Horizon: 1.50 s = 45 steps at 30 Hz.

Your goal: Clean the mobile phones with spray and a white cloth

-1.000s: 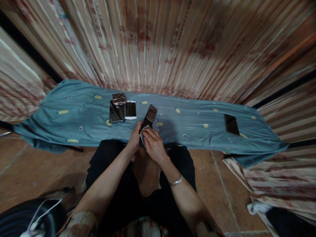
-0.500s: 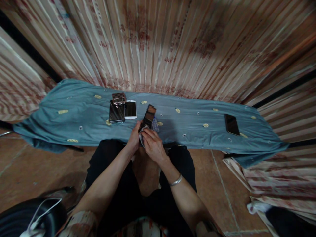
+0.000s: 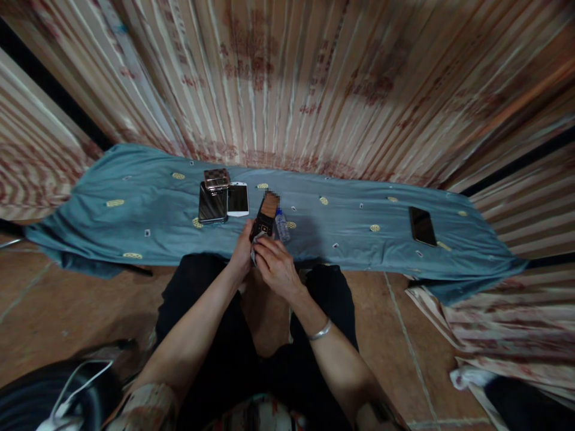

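Both hands are meeting in the middle, just over the near edge of the cloth. Left hand (image 3: 244,254) is curling around the bottom of a dark, flat phone (image 3: 265,219) and holding it up, tilted away from the person. Right hand (image 3: 275,266) is closing on a small pale wiping cloth (image 3: 254,251) and pressing it against the low end of that phone.

Behind it all, a big striped curtain with red marks (image 3: 287,84) is hanging. Under the hands, a long blue-green cloth with little yellow spots (image 3: 135,221) is lying across the brown tiled floor (image 3: 54,311).

On the cloth, to the left of the hands, a black phone (image 3: 212,206) and a white phone (image 3: 238,199) are lying side by side, touching. A small checkered phone (image 3: 217,179) is resting on top of the black one. Far off to the right, another black phone (image 3: 421,226) is lying alone. Just beside the held phone, a tiny clear bottle with a blue cap (image 3: 281,224) is lying on the cloth.
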Tool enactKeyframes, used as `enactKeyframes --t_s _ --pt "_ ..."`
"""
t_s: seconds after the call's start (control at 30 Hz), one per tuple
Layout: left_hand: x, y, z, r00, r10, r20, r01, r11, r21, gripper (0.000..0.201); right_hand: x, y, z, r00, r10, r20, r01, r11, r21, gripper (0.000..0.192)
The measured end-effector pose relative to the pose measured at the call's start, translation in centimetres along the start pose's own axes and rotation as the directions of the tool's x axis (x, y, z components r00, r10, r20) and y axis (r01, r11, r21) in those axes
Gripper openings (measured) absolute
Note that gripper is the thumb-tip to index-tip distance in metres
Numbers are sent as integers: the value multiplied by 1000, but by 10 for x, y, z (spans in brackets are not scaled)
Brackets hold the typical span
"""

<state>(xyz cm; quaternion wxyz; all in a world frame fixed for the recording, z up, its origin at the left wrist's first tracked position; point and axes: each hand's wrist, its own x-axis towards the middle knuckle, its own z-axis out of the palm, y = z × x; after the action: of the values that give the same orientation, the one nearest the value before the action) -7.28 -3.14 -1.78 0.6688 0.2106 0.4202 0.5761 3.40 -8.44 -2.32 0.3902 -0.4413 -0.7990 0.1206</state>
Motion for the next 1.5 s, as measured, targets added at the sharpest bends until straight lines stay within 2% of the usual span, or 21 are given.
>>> enactKeyframes --t_s 0.23,0.43,0.63,0.73,0.93,1.2,1.33,1.5 --pt "2 0 -3 998 -69 -9 69 998 2 41 0 0 0 1000 -5 0 5 999 -38 35" --pt "4 3 -4 996 -87 10 87 995 -43 40 1 1 -1 999 -20 -25 18 997 -70 32" --pt "9 10 -3 994 -109 -23 106 990 -97 45 0 8 -9 999 16 -37 -18 997 -79 31" --pt "6 17 1 994 -99 -42 93 988 -127 43 0 9 -10 998 29 -53 -34 995 -95 31" --pt "-9 23 14 974 -209 -84 196 971 -140 58 0 7 -8 998 -6 -56 0 995 -98 31" --pt "-11 12 13 970 -228 -82 219 970 -107 50 -1 3 -2 999 -33 -44 30 997 -78 33" --pt "-9 17 14 972 -226 -72 215 967 -134 58 0 4 -4 997 -23 -76 19 998 -54 33" --pt "-5 23 12 975 -206 -80 185 960 -209 53 0 8 -9 989 45 -138 -45 999 8 31"
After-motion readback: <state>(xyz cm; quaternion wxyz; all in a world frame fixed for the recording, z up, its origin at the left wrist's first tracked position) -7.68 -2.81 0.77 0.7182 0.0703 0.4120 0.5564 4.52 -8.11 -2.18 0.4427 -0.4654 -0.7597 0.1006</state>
